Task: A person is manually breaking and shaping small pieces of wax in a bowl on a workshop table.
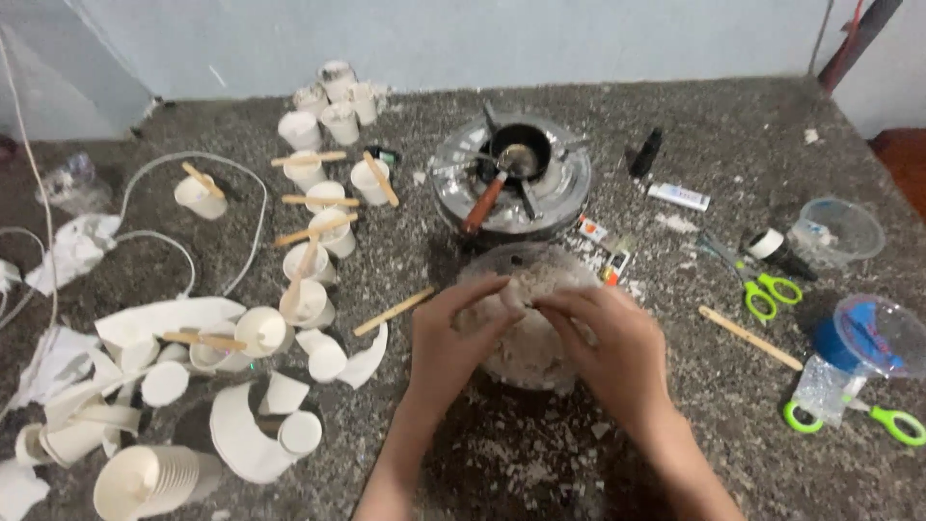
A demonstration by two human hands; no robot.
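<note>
A pale lump (529, 289) is pinched between the closed fingers of the left hand (453, 333) and the right hand (608, 342), directly above the bowl (526, 352), so that crumbs are caught. The burner (511, 174), with a spoon (497, 183) laid in it, is kept just behind. Cups (309, 241) holding sticks (313, 230) are ranged left; scissors (767, 289) lie right.

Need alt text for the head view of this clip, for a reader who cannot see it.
Left hand and right hand pinch a pale crumbly lump over a clear bowl on a speckled table. White paper cups with wooden sticks stand left, a small burner behind, green scissors right.
</note>
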